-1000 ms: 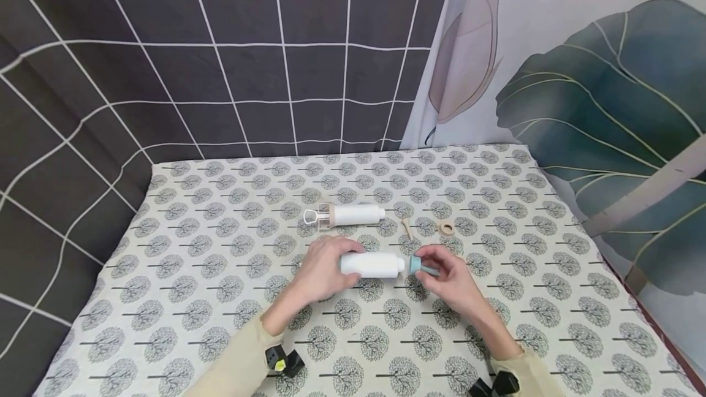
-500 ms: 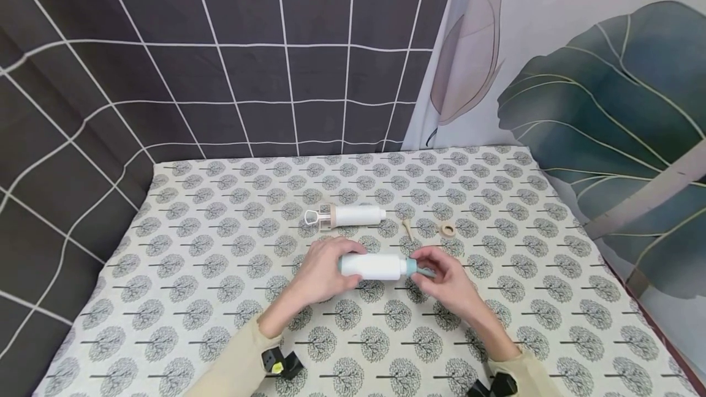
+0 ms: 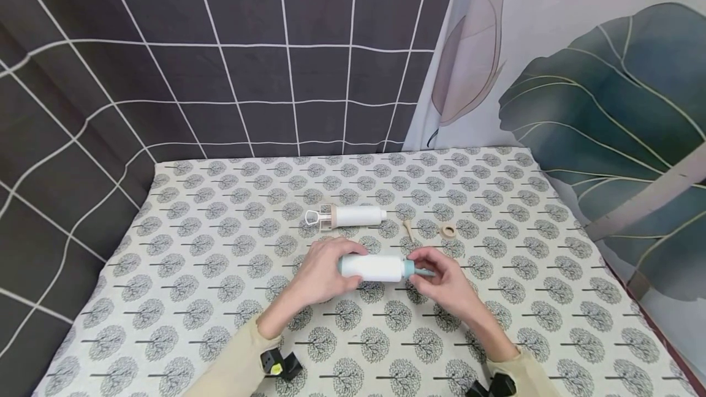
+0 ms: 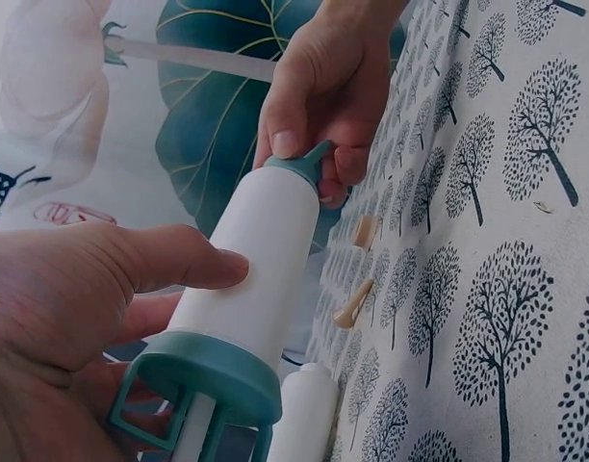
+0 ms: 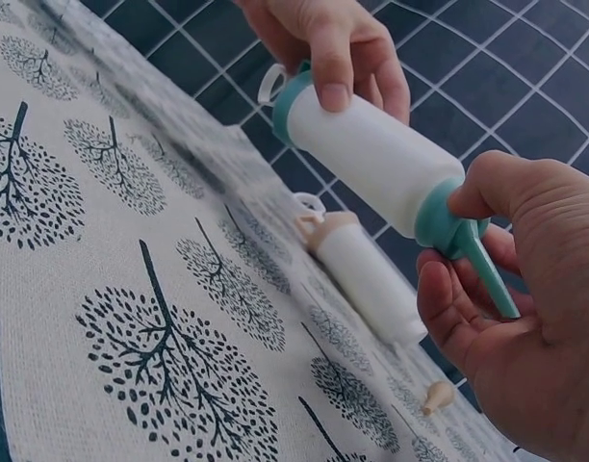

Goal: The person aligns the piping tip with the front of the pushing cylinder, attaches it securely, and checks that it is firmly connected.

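My left hand grips the white barrel of an icing syringe, held sideways above the cloth. A teal collar with an open frame and a white plunger rod closes its near end in the left wrist view. At the other end my right hand pinches a teal nozzle cap, thumb on one side and fingers on the other. The cap sits against the barrel's mouth; how firmly it is seated I cannot tell. Its thin tapered spout points away from the barrel, into the right hand.
Behind the hands lies a second white syringe with a beige collar and a pull ring. To its right are a small beige cone nozzle and a beige ring cap. A tree-print cloth covers the table; a dark checked curtain hangs behind.
One second ago the teal nozzle cap was just apart from the barrel's mouth. My right hand has moved it left onto the end, and the gap is gone. The left hand has barely moved.
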Demonstrator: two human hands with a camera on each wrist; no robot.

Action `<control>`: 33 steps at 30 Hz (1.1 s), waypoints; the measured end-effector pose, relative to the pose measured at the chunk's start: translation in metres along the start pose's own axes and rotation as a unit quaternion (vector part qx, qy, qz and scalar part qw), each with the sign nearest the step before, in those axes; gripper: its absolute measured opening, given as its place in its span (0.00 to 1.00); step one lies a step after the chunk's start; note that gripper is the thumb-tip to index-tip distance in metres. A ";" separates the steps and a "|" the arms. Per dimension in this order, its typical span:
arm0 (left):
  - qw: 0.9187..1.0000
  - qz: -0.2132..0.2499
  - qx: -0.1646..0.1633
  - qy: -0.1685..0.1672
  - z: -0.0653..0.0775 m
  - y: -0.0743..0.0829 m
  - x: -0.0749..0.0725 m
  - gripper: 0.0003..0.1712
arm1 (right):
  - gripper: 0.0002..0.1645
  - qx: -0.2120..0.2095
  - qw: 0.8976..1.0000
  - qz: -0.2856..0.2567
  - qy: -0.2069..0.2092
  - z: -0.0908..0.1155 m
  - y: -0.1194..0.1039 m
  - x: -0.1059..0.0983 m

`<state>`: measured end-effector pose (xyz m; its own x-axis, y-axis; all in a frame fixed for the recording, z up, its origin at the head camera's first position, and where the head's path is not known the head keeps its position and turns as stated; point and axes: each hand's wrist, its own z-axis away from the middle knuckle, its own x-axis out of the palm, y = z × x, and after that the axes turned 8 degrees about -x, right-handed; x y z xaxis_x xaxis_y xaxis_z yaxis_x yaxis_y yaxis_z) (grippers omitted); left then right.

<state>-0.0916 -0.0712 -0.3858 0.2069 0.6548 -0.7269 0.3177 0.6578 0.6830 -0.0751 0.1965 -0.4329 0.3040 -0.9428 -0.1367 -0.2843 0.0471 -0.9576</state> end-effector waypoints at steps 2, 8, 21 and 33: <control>1.000 0.001 -0.001 -0.001 0.001 0.000 0.000 0.26 | 0.22 0.003 1.000 0.001 -0.001 0.000 0.000 0.001; 1.000 0.009 -0.004 -0.004 0.002 0.002 -0.002 0.26 | 0.21 0.004 1.000 0.002 -0.004 -0.001 0.000 0.002; 1.000 0.013 -0.009 -0.016 0.003 0.000 -0.002 0.26 | 0.21 -0.008 1.000 0.012 -0.017 -0.002 0.000 0.001; 1.000 0.010 -0.011 -0.014 0.004 -0.001 -0.002 0.26 | 0.21 -0.008 0.999 0.027 -0.017 -0.001 -0.001 0.002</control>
<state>-0.0889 -0.0743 -0.3850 0.2391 0.6572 -0.7148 0.2934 0.6529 0.6984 -0.0754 0.1943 -0.4322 0.3186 -0.9270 -0.1977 -0.3150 0.0932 -0.9445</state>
